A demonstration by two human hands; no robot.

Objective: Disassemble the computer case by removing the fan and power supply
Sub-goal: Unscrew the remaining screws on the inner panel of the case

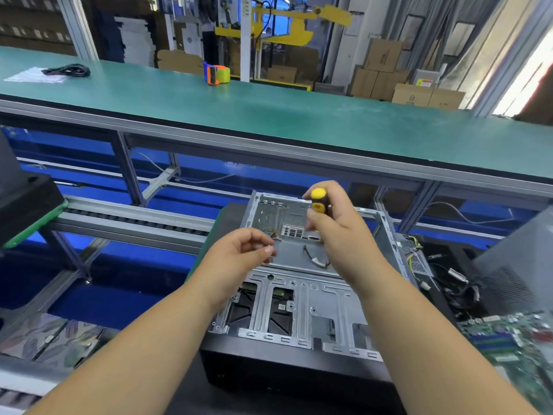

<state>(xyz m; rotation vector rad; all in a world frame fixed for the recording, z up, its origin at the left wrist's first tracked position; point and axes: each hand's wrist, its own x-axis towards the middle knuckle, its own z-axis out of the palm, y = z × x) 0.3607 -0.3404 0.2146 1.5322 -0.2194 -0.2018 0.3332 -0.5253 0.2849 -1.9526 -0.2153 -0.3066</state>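
Right hand (pixel 338 232) gripping a yellow-and-black screwdriver (pixel 318 200) upright over the far wall of the open computer case (pixel 299 295), left hand (pixel 239 253) beside it with fingertips curled, perhaps pinching a screw, though too blurred to tell. Best to seat the tip squarely, press straight down and turn slowly, catching each freed screw before it drops inside the case. No fan visible in the case; power supply (pixel 416 259) apparently just right of it among loose cables (pixel 457 292), a circuit board (pixel 508 339) nearer right, short wire (pixel 314 259) on the case floor liable to snag.
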